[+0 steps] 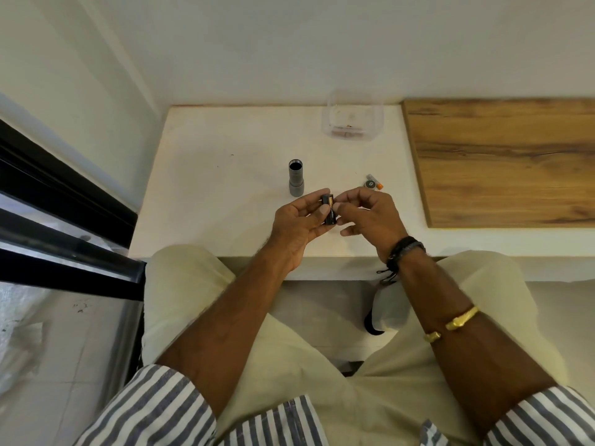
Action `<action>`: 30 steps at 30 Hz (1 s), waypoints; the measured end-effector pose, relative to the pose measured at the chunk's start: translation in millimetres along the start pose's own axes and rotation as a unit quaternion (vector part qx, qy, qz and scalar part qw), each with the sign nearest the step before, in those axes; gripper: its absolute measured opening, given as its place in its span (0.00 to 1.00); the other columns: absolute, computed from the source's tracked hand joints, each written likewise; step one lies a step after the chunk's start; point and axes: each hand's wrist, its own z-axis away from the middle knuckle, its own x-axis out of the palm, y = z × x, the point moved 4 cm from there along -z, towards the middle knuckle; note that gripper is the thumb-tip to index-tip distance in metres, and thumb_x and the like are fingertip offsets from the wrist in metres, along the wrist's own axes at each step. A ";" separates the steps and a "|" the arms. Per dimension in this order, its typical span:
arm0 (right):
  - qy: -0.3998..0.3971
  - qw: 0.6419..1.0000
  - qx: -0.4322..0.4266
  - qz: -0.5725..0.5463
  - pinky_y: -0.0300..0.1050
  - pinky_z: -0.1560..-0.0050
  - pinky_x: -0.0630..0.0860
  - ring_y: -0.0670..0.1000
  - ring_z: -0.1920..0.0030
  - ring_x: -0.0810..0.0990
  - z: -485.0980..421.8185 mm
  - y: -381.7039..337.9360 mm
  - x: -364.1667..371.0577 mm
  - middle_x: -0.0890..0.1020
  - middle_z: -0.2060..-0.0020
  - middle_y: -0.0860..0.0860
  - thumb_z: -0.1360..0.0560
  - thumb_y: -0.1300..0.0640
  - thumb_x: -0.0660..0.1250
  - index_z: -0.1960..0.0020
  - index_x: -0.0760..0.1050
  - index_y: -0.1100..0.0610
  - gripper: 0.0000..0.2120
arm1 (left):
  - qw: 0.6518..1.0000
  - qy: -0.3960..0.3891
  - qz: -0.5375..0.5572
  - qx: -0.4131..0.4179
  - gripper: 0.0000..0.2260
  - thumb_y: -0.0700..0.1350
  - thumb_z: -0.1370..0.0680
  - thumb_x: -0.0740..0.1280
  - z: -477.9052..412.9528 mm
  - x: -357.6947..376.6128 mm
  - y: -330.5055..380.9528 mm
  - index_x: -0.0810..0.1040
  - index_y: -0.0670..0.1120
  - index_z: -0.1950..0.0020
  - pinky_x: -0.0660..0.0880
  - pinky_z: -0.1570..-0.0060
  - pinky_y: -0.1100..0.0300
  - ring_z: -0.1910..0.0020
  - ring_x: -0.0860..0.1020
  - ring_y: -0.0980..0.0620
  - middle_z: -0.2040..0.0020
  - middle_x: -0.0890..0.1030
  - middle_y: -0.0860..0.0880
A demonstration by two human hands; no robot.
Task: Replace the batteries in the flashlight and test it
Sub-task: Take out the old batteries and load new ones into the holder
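Half done, we judge: left hand grips, right hand pinches the battery holder near the opened flashlight; reassembly, testing remain.

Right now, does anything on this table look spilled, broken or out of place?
Nothing stands out. The grey flashlight body stands upright with its end open, and small loose parts lie nearby, as fits a battery swap.

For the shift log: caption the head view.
Left hand grips a black cylinder, right hand pinches it; gray flashlight stands on the table.
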 end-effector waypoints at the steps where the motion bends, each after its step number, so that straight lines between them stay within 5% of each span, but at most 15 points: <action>1: -0.014 0.998 0.035 -0.049 0.46 0.61 0.84 0.51 0.59 0.85 1.1 1.6 0.9 0.85 0.58 0.53 0.24 0.59 0.73 0.48 0.82 0.57 0.05 | 1.000 0.003 -0.013 0.008 0.14 0.35 0.22 0.69 0.5 0.3 -0.1 0.80 0.43 0.37 0.82 0.50 0.53 0.46 0.84 0.45 0.44 0.85 0.46; 9: -0.087 0.962 0.151 -0.211 0.53 0.52 0.84 0.55 0.50 0.84 5.5 11.4 6.9 0.83 0.51 0.54 0.23 0.60 0.73 0.49 0.81 0.52 0.05 | 0.989 0.021 -0.125 0.076 0.14 0.33 0.23 0.70 1.5 -1.0 3.1 0.81 0.41 0.39 0.81 0.45 0.55 0.47 0.85 0.47 0.48 0.86 0.46; 12: -0.093 0.949 0.149 -0.261 0.52 0.52 0.84 0.55 0.53 0.86 5.7 11.0 10.2 0.85 0.53 0.54 0.23 0.63 0.72 0.50 0.81 0.54 0.05 | 0.985 0.027 -0.143 0.096 0.14 0.32 0.24 0.70 1.0 -1.3 5.3 0.81 0.40 0.39 0.81 0.44 0.54 0.48 0.85 0.48 0.47 0.86 0.45; 16: -0.098 0.944 0.131 -0.285 0.51 0.50 0.85 0.52 0.59 0.86 6.2 8.9 13.7 0.86 0.56 0.53 0.23 0.64 0.71 0.50 0.81 0.55 0.05 | 0.985 0.031 -0.134 0.103 0.14 0.32 0.24 0.70 2.1 -1.7 6.4 0.82 0.40 0.40 0.81 0.46 0.55 0.49 0.85 0.47 0.49 0.86 0.46; 30: -0.047 0.936 0.163 -0.308 0.50 0.53 0.84 0.57 0.53 0.81 2.2 9.8 16.4 0.80 0.51 0.58 0.25 0.68 0.63 0.53 0.76 0.57 0.08 | 0.946 0.038 -0.258 0.190 0.13 0.34 0.26 0.72 5.9 6.9 12.2 0.84 0.45 0.43 0.81 0.44 0.54 0.51 0.85 0.54 0.51 0.87 0.49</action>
